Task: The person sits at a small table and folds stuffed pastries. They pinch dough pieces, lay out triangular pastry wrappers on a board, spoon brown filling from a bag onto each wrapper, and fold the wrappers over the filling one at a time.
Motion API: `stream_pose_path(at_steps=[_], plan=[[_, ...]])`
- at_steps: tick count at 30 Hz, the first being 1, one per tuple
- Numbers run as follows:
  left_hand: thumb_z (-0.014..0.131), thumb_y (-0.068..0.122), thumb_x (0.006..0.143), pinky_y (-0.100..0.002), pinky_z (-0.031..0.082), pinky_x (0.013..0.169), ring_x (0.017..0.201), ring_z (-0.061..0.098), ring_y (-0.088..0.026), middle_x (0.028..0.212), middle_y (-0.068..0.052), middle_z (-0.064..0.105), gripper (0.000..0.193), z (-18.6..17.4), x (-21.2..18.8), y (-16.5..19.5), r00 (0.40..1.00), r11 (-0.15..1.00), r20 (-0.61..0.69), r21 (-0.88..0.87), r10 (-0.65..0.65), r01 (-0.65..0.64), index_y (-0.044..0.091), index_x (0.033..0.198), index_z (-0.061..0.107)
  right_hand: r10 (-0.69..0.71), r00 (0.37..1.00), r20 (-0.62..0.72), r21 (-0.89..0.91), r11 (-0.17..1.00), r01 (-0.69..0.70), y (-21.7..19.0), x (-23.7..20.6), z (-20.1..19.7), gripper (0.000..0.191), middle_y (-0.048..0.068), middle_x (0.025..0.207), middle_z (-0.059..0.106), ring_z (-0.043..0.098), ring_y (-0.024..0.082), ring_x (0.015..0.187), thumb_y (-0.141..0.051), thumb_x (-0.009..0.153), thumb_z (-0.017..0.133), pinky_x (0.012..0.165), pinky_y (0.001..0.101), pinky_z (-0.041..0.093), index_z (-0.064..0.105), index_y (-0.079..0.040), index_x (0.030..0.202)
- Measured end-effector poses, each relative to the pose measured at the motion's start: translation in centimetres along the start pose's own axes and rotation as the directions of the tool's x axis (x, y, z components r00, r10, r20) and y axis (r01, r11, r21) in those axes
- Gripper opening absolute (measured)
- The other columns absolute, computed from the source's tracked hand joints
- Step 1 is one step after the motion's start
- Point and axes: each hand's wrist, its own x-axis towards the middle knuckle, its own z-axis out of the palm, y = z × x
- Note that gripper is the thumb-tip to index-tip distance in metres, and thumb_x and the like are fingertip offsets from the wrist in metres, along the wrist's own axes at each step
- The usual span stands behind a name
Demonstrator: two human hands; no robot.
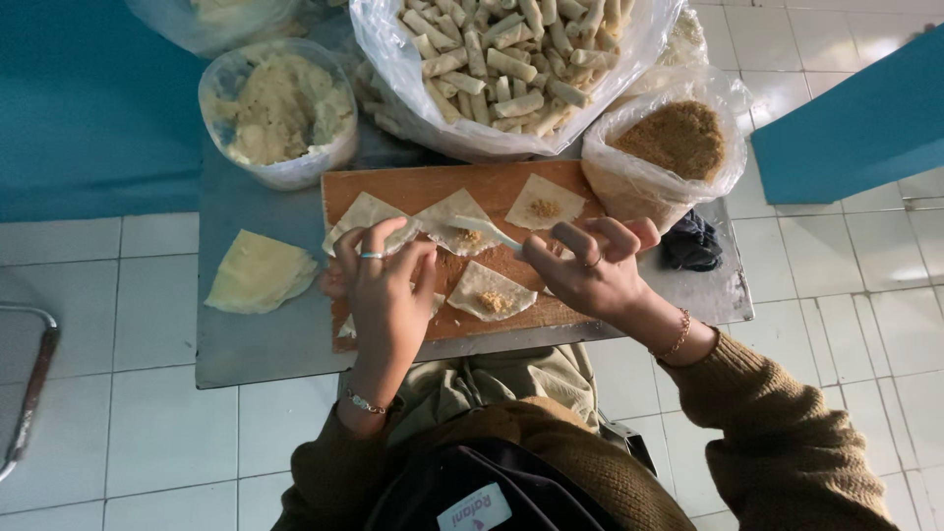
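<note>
Right hand (pixel 590 270) grips a pale spoon (pixel 487 233) over the filled wrappers (pixel 489 290), while left hand (pixel 385 285) pinches one wrapper's edge, steadying it on the wooden board (pixel 492 187).

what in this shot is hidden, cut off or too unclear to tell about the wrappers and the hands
- Head view: the wrapper under the left hand is mostly covered by it; whether it has filling cannot be told.
- The spoon handle vanishes inside the right hand.
- The bag of rolls is cut off by the top edge.
- The wooden board has its near left corner hidden by the left hand.
</note>
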Motion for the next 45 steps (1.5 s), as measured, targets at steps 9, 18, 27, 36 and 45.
stream_pose_path(at_steps=[9,18,27,36,45], plan=[[0.081,0.014,0.087,-0.049,0.026,0.094,0.118,0.053,-0.023,0.117,0.005,0.060,0.015,0.2,1.1,0.7,0.999,0.992,-0.039,0.122,0.032,-0.027,0.020,0.095,0.069,-0.119,0.993,-0.023,0.071,0.990,0.120,0.3,0.0,0.3,0.031,-0.006,0.118,0.051,0.043,0.007,0.115,-0.041,0.096,0.086,0.091,0.0317,0.037,0.068,-0.026,0.115],[0.080,0.013,0.087,-0.049,0.026,0.093,0.113,0.055,-0.022,0.107,0.005,0.061,0.017,0.0,1.9,0.9,0.996,0.993,-0.068,0.106,0.063,-0.056,0.020,0.099,0.070,-0.069,0.996,-0.056,0.075,0.994,0.074,-0.1,0.1,0.1,0.034,-0.007,0.119,0.050,0.044,0.016,0.110,-0.040,0.091,0.089,0.083,0.0326,0.035,0.069,-0.029,0.115],[0.075,0.011,0.092,-0.051,0.029,0.094,0.100,0.058,-0.020,0.093,0.005,0.066,0.014,0.5,2.4,0.5,0.999,0.988,-0.008,0.146,0.053,-0.051,0.021,0.102,0.070,-0.053,0.997,-0.050,0.059,0.997,0.056,0.0,-0.5,0.7,0.026,-0.007,0.118,0.049,0.041,0.013,0.106,-0.036,0.088,0.088,0.085,0.0326,0.030,0.069,-0.030,0.106],[0.075,0.012,0.093,-0.050,0.029,0.092,0.096,0.060,-0.019,0.094,0.005,0.069,0.015,0.5,2.1,1.0,0.997,0.993,-0.001,0.092,0.077,-0.077,0.019,0.106,0.072,0.438,0.898,-0.043,-0.124,0.889,-0.440,6.1,-3.4,-4.0,0.018,0.017,0.125,0.051,0.035,0.038,0.123,-0.015,0.076,0.085,0.102,0.0558,0.021,0.069,-0.017,0.068],[0.078,0.014,0.090,-0.048,0.031,0.089,0.095,0.061,-0.021,0.092,0.004,0.068,0.010,0.2,1.6,1.8,0.996,0.996,-0.027,0.033,0.081,-0.080,0.017,0.097,0.071,0.616,0.745,0.257,0.014,0.768,-0.640,12.9,-4.0,-3.5,0.013,0.011,0.130,0.048,0.031,0.036,0.130,-0.030,0.101,0.078,0.105,0.0495,0.032,0.076,-0.019,0.094]])
